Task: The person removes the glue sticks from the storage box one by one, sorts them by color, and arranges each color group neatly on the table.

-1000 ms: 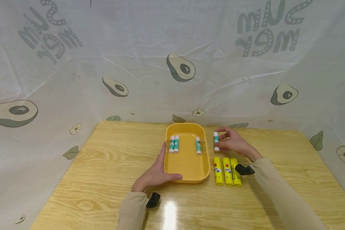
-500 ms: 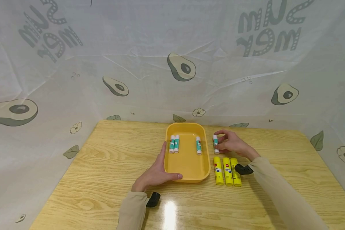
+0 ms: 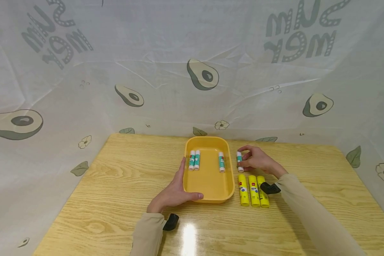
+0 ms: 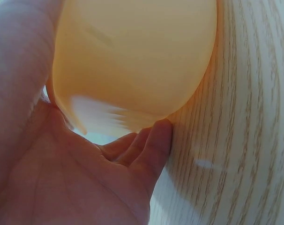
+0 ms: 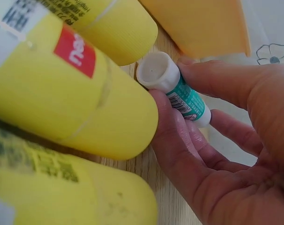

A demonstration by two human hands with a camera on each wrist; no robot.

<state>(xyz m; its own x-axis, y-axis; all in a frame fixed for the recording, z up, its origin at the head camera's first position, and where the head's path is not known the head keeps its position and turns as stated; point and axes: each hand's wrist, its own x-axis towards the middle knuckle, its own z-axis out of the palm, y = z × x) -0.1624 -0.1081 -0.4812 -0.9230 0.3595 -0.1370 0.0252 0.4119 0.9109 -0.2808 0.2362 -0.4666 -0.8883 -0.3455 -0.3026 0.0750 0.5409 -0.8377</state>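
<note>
My left hand (image 3: 172, 193) holds the near left corner of a yellow-orange plastic tray (image 3: 208, 186), thumb along the near edge and fingers along the left side. Just right of the tray, my right hand (image 3: 259, 159) pinches a small white and teal glue stick (image 5: 184, 98) between thumb and fingers. Two like it, a left glue stick (image 3: 191, 160) and its neighbour (image 3: 197, 160), lie side by side in the tray's left part. Another small glue stick (image 3: 222, 162) lies by the right wall inside.
Three larger yellow glue sticks lie in a row right of the tray: one nearest it (image 3: 243, 190), a middle one (image 3: 254, 191) and a right one (image 3: 263, 193) close under the right wrist's black camera mount (image 3: 270, 188). A printed cloth (image 3: 166, 106) hangs behind the wooden table (image 3: 128, 170).
My right hand has moved slightly toward me and left with the small glue stick, bringing it closer to the tray's right side and the yellow glue sticks. The left hand and tray stay put.
</note>
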